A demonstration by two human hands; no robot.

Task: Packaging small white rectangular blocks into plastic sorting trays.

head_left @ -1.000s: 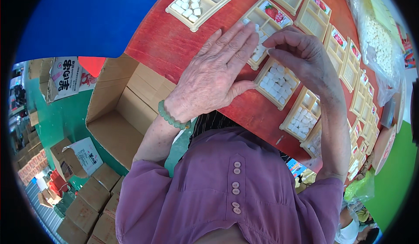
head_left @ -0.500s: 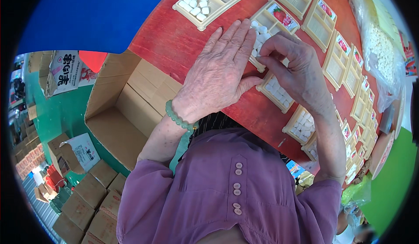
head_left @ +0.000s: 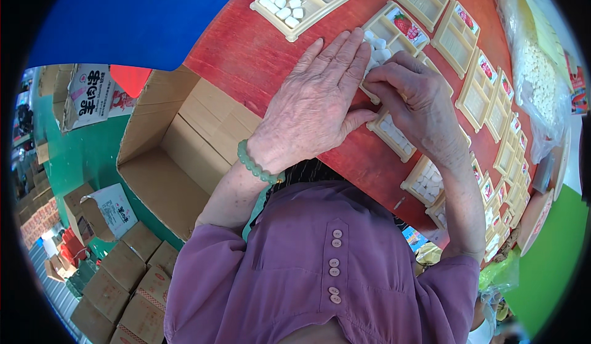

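My left hand (head_left: pixel 311 98) lies flat with its fingers stretched out, along the near side of a cream compartment tray (head_left: pixel 383 15). Loose white marshmallow-like pieces (head_left: pixel 379 44) fill one compartment of that tray, and a strawberry picture card (head_left: pixel 403 24) sits in another. Over the tray's near corner, the thumb and fingertips of my right hand (head_left: pixel 422 98) are pinched together; whatever is between them is hidden. Below my right hand, a second tray (head_left: pixel 394 136) holds rows of white pieces. At the far left of the table stands another part-filled tray (head_left: pixel 292 35).
More cream trays (head_left: pixel 452 39) line the red table (head_left: pixel 228 55) toward the right. Beyond them lies a clear plastic bag of white pieces (head_left: pixel 542 79). An open cardboard box (head_left: pixel 157 184) stands left of the table, near stacked cartons (head_left: pixel 114 285).
The view has shifted slightly, so the trays sit a little further right. My right hand has curled in more over the tray; my left hand stays flat beside it.
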